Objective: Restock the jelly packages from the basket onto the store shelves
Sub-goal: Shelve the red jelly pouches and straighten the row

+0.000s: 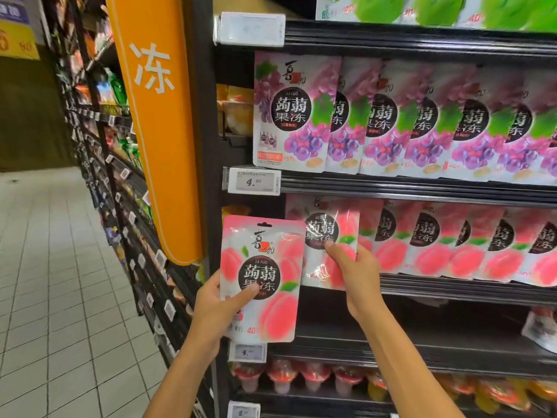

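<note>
My left hand (215, 306) grips a pink peach jelly package (265, 267) by its lower left side, held upright in front of the shelf post. My right hand (355, 276) grips a second peach jelly package (328, 230) by its lower part, at the left end of the peach row (452, 242) on the middle shelf (452, 291). That package overlaps the front of the row and hangs a little below the shelf lip. The basket is out of view.
Purple grape jelly packages (391, 122) fill the shelf above, green ones (437, 7) the top shelf. Price tags (251, 181) clip to the shelf edges. Jelly cups (301, 378) stand on the bottom shelf. An orange sign (153, 116) hangs to the left; a tiled aisle (60, 282) runs beside it.
</note>
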The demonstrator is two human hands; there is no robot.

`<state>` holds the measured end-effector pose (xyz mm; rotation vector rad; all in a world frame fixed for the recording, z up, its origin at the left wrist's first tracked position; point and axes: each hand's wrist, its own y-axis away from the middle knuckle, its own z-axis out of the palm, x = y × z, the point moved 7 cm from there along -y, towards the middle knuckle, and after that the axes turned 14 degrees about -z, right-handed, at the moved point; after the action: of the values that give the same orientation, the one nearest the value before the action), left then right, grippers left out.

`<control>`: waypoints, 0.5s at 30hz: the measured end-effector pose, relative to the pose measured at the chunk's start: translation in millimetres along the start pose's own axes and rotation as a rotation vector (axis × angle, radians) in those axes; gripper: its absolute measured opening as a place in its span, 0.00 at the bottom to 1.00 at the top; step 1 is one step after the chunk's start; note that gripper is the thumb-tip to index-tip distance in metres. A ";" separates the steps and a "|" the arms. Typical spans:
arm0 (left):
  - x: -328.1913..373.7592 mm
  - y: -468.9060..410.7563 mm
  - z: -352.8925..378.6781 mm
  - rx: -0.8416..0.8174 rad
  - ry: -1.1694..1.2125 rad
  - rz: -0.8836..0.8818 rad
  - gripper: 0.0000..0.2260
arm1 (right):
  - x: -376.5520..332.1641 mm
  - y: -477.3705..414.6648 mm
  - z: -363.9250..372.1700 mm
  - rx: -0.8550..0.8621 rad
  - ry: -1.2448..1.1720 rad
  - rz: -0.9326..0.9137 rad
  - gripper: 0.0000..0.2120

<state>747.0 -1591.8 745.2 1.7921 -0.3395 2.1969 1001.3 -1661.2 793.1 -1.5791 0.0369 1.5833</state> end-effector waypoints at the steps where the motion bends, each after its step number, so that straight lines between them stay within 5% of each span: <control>1: 0.6 -1.8 -1.9 -0.004 -0.002 0.003 0.22 | -1.1 -3.2 5.7 -0.003 0.014 -0.018 0.09; 7: 0.6 -9.9 -8.9 -0.018 -0.014 0.005 0.21 | -1.9 -16.6 28.4 -0.004 0.151 -0.116 0.05; 15: -0.5 -13.6 -11.4 -0.036 -0.009 0.016 0.19 | -1.2 -9.5 25.4 -0.095 0.304 -0.158 0.14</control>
<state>741.6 -1575.1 742.5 1.7866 -0.3945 2.1798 986.4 -1641.5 804.1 -1.8385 0.0021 1.2295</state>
